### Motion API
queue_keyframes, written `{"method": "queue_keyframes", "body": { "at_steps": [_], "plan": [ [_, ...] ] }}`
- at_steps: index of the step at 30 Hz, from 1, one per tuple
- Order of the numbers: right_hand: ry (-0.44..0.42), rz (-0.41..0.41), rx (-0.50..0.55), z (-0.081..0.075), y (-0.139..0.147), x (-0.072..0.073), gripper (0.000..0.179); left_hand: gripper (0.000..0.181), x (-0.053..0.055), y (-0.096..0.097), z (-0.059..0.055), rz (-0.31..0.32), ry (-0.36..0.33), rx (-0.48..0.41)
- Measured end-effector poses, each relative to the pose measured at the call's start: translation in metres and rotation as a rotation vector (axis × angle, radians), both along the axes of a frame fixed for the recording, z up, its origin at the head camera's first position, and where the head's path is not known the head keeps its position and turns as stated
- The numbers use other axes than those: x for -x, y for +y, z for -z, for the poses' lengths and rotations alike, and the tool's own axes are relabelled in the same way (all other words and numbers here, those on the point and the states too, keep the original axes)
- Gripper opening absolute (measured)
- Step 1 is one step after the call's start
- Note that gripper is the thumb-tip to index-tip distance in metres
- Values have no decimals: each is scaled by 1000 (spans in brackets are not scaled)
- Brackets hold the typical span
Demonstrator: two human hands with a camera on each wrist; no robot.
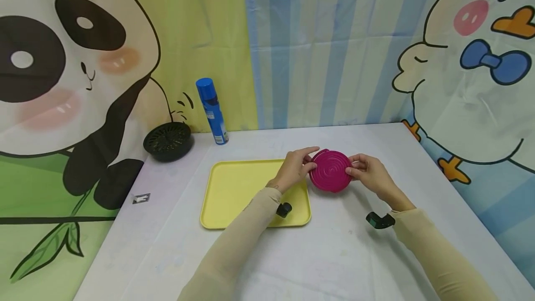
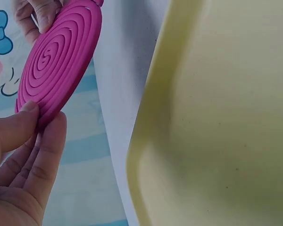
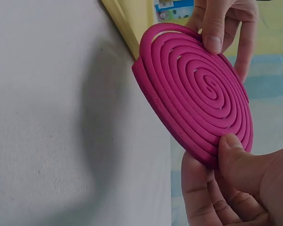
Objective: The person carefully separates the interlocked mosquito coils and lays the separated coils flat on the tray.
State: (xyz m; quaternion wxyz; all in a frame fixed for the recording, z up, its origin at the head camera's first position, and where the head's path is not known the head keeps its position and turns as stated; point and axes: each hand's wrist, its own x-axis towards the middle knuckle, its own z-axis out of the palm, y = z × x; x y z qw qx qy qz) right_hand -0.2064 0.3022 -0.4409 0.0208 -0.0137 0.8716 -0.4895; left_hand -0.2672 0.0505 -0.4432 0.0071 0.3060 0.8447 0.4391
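Note:
A magenta mosquito coil [image 1: 331, 172], a flat round spiral, is held up over the white table just right of the yellow tray. My left hand [image 1: 292, 169] pinches its left edge between thumb and fingers. At the opposite edge my right hand [image 1: 371, 175] grips it the same way. In the left wrist view the coil [image 2: 56, 59] is tilted, with its spiral grooves plainly visible. The right wrist view shows the coil [image 3: 193, 94] with the right thumb [image 3: 233, 153] pressed on its face and the fingers behind.
The yellow tray [image 1: 242, 194] lies flat beneath my left forearm. A blue aerosol can [image 1: 214, 114] stands at the back edge. Left of it sits a black round container [image 1: 169, 142] with a slotted top. A small metal piece [image 1: 141, 198] lies near the left edge. Printed curtains hang behind.

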Motion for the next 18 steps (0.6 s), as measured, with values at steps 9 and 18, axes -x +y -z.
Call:
{"method": "queue_keyframes", "body": {
  "at_steps": [9, 18],
  "plan": [
    [48, 33, 110, 2, -7, 3, 37, 21, 3, -8, 2, -79, -143, -154],
    [40, 65, 155, -1, -15, 5, 37, 14, 8, -15, 2, -92, -242, -244]
  ]
}}
